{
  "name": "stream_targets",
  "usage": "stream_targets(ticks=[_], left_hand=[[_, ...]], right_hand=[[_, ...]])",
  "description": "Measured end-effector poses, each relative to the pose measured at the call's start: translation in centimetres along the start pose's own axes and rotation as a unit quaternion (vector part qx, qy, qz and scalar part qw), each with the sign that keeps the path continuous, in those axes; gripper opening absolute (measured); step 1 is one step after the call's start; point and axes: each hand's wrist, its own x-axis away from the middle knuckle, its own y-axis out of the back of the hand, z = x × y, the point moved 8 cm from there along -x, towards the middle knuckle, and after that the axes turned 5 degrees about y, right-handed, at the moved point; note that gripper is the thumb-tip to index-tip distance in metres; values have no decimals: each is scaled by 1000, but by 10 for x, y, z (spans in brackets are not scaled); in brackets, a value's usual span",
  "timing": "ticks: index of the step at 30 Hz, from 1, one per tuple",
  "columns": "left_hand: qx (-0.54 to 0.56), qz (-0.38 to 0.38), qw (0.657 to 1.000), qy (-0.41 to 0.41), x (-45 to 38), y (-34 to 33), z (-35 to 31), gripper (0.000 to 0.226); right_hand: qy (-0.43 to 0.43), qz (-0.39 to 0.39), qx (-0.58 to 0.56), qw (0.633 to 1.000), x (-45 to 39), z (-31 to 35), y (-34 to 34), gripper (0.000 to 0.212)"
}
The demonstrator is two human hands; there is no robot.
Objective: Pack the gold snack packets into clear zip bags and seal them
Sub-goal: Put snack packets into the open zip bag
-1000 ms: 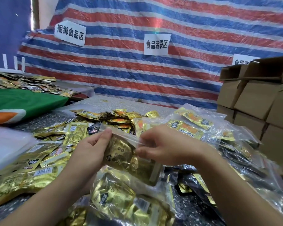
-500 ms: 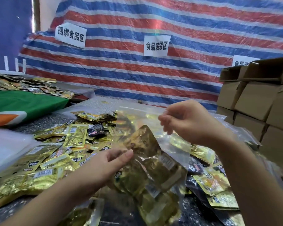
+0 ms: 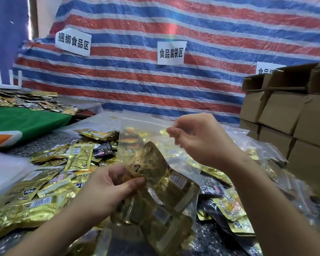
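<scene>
Since the previous half second: left hand (image 3: 107, 189) is closing thumb and fingers onto the packets, where before it was lying flatter beneath them; right hand (image 3: 198, 137) is holding much the same raised station at the bag's top edge.

Item 1, zip bag (image 3: 148, 126): clear, being held upright in mid-scene, mouth uppermost, long axis running top to bottom with a lean toward the near right. Its top right corner is being pinched by the right hand, fingers curled on the strip.

Item 2, gold packets (image 3: 155, 170): several, sitting inside the lower part of the bag, long axes slanting from upper left to lower right. The left hand is gripping their upper end through the film, thumb on the near face.

Relation governing the coming move: the open mouth is lying above and far of the left hand, and level with the right, which is nearer to it. Sealing looks likely to call for the left hand travelling up to the far left corner of the strip.

Item 3, loose packets (image 3: 78, 159): lying heaped on the table (image 3: 107, 119) to the left.

Item 4, cardboard boxes (image 3: 284, 115): standing stacked at far right.
</scene>
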Motion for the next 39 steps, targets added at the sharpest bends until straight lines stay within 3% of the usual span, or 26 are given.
stream_targets(ticks=[5, 9, 13, 17, 20, 23, 31, 39], left_hand=[[-42, 6, 998, -40, 2, -1, -6, 24], [-16, -21, 998, -50, 1, 3, -3, 29], [-58, -52, 995, -58, 1, 5, 4, 46], [-82, -38, 995, -51, 1, -2, 7, 27], [-45, -75, 996, -22, -5, 12, 14, 41], [4, -94, 996, -7, -7, 18, 11, 35], [8, -149, 989, -15, -11, 37, 6, 27], [3, -149, 989, 21, -11, 37, 16, 24]], right_hand=[[-11, 18, -19, 1000, 0, -2, -3, 25], [-5, 35, -1, 999, -2, -3, -7, 27], [-19, 55, 16, 998, 0, -14, -6, 23], [-44, 108, 15, 993, 4, -27, -16, 23], [-34, 141, 21, 989, 5, -27, -27, 29], [-17, 161, -7, 987, 5, -23, -37, 40], [-25, 236, 46, 970, 10, -27, -60, 25], [-61, 244, 115, 961, 11, -37, -64, 26]])
